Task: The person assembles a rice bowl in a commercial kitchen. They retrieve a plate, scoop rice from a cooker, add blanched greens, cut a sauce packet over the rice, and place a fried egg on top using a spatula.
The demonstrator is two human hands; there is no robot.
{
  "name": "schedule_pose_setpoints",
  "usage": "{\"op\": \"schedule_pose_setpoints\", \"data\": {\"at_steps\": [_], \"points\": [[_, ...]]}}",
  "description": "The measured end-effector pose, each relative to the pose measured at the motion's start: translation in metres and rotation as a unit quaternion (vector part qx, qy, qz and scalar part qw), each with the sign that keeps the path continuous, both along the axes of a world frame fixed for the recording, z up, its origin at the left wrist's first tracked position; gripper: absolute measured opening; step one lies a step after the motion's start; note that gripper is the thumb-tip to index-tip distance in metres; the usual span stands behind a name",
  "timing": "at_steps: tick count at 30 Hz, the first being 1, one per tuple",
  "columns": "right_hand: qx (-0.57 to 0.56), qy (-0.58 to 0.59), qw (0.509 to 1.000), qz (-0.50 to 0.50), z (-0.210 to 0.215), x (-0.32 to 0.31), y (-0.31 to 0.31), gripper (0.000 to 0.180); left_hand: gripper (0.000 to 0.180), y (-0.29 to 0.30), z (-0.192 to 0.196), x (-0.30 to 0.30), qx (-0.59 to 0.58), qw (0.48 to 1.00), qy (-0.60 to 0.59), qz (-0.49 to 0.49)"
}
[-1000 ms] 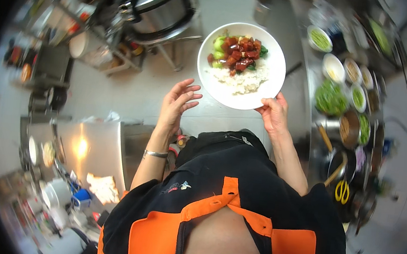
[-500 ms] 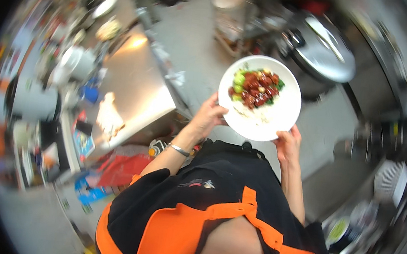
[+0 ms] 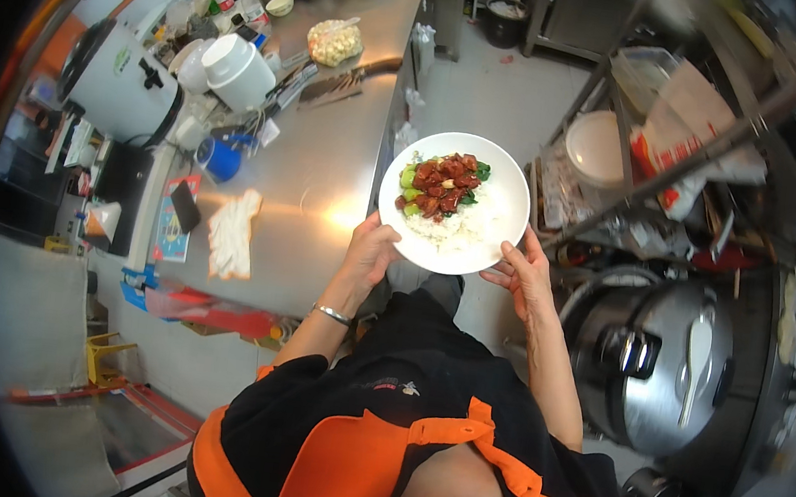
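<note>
Already plated, the white plate (image 3: 505,212) carries rice, red meat and greens; left hand (image 3: 370,255) at its seven o'clock and right hand (image 3: 525,275) at five, fingers pinching the rim, hold it beside the steel desk (image 3: 330,157), not yet set down

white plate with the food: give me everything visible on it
The white plate is round, shallow and glossy, ceramic by the look. It carries white rice, reddish-brown sauced chunks and green vegetable pieces toward its left side. It is held about level in the air beside the steel counter, left hand and right hand gripping its near rim.
</note>
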State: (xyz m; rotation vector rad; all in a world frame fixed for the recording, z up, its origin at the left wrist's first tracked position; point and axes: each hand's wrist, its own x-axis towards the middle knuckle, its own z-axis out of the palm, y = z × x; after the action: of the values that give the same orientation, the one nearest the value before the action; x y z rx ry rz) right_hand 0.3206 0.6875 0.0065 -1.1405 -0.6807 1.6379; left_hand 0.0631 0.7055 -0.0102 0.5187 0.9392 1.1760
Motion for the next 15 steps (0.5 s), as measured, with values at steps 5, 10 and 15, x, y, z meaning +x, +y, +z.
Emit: {"op": "schedule_pose_setpoints", "data": {"at_steps": [5,10,15], "points": [[-0.108,0.009,0.989,-0.104,0.000,0.004,0.150,0.063,0.058,0.144,0.009,-0.018,-0.038,0.999,0.019,0.013],[-0.101,0.008,0.983,-0.151,-0.004,0.023,0.314,0.048,0.051,0.314,0.012,-0.023,-0.035,0.998,0.015,0.041],[-0.106,-0.005,0.976,-0.189,-0.021,0.044,0.465,0.044,0.056,0.469,0.001,-0.012,-0.053,0.997,-0.010,0.055]]}}
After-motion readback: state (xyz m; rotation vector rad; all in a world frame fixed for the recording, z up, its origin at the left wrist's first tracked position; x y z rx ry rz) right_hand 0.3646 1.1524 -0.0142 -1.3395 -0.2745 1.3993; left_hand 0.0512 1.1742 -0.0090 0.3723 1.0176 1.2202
